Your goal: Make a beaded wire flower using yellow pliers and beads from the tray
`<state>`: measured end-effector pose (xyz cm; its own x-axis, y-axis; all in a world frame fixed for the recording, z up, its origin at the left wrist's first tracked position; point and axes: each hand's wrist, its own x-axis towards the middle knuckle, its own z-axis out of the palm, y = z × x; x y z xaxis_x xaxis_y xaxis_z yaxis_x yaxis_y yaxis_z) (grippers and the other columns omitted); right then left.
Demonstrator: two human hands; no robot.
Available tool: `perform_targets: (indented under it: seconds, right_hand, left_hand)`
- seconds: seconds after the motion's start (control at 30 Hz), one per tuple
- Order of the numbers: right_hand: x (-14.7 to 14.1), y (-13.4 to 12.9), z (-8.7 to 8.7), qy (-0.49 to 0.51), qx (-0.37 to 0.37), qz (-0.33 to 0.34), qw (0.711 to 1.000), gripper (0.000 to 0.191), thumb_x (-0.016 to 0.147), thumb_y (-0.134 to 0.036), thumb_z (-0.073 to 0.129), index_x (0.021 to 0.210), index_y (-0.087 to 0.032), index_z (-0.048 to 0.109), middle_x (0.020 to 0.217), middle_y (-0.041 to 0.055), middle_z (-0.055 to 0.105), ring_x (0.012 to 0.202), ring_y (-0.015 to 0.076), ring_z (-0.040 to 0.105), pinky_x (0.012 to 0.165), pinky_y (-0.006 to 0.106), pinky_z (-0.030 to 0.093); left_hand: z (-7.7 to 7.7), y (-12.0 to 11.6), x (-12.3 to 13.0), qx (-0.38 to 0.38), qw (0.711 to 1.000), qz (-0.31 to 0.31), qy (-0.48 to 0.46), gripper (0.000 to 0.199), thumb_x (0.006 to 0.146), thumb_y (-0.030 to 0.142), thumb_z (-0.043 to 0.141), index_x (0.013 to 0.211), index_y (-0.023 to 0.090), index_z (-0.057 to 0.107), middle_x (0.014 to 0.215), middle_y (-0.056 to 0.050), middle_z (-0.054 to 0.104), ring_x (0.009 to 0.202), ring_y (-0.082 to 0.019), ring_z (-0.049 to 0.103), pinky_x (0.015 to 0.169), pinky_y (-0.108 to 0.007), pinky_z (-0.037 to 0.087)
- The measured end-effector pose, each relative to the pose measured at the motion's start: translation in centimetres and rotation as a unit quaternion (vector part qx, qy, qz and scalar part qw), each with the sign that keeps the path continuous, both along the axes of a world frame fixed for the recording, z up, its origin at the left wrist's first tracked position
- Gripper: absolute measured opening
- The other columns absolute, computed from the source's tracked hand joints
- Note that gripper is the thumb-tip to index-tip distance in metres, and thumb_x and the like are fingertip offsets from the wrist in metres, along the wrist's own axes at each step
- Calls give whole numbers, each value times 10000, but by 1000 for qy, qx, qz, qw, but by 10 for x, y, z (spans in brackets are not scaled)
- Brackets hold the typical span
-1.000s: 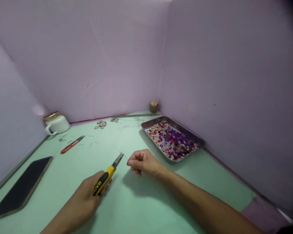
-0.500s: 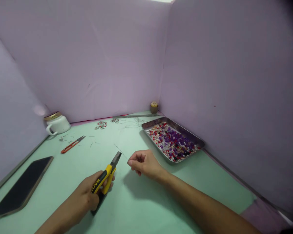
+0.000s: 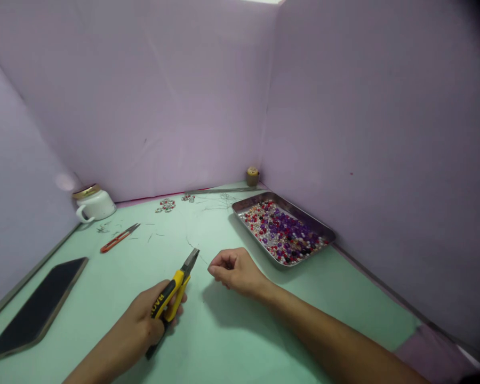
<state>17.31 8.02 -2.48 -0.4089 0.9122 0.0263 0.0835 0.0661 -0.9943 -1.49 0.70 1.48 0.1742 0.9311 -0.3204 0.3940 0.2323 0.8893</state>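
Observation:
Yellow and black pliers (image 3: 176, 290) are wrapped in my left hand (image 3: 148, 314), their metal jaws pointing up and to the right. A thin wire (image 3: 202, 259) runs from beyond the jaws down to my right hand (image 3: 234, 271), whose thumb and index finger pinch its end. The jaws look closed at the wire; whether they grip it is too small to tell. To the right of my right hand lies a metal tray (image 3: 260, 242) of purple, red, white, gold and black beads (image 3: 288, 229).
Red-handled snips (image 3: 118, 239) and a dark phone-like slab (image 3: 38, 306) lie at the left. Behind them is a white mug (image 3: 96, 205). Beaded wire pieces (image 3: 167, 205), long wires (image 3: 224, 190) and a small pot (image 3: 252, 176) line the back.
Both hands are almost where they were. The plier handles have shifted slightly, and my right hand has moved a touch to the left.

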Motion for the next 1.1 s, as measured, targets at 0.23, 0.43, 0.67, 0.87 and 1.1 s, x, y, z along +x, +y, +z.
perform_targets:
  seconds: [0.23,0.43,0.67,0.87,1.1]
  right_hand:
    - [2,-2,4,1,-32,42,999,49,667,-139,549,618,-135,558,466,-49,477,384,39,381,376,160,295]
    - [4,2,2,15,-20,49,998,65,662,-169,567,609,-135,553,456,-58,464,371,31,367,360,153,283]
    - [3,4,6,79,-102,78,989,170,636,-281,613,665,-118,572,488,-29,538,376,62,486,394,185,407]
    - [-1,5,7,60,-89,-7,994,105,643,-197,585,576,-129,542,419,-60,488,289,35,398,305,156,330]
    - [-3,3,6,13,-45,-44,998,92,650,-177,542,568,-136,536,438,-54,495,297,32,392,298,149,313]
  left_hand:
    - [5,0,4,50,995,-8,91,290,445,95,349,690,189,473,618,35,477,589,-134,433,519,-227,331]
    - [0,2,2,47,995,5,89,302,445,93,352,705,189,473,637,29,490,600,-141,449,529,-236,346]
    - [-5,-1,9,10,1000,4,14,361,444,98,354,777,190,460,706,10,519,650,-154,479,580,-254,385]
    - [-7,-2,10,15,1000,-7,6,469,442,109,364,885,178,503,809,-20,574,782,-210,515,673,-297,402]
    - [-3,-4,13,46,994,-29,93,377,443,122,358,783,182,509,782,-19,589,768,-219,516,656,-286,403]
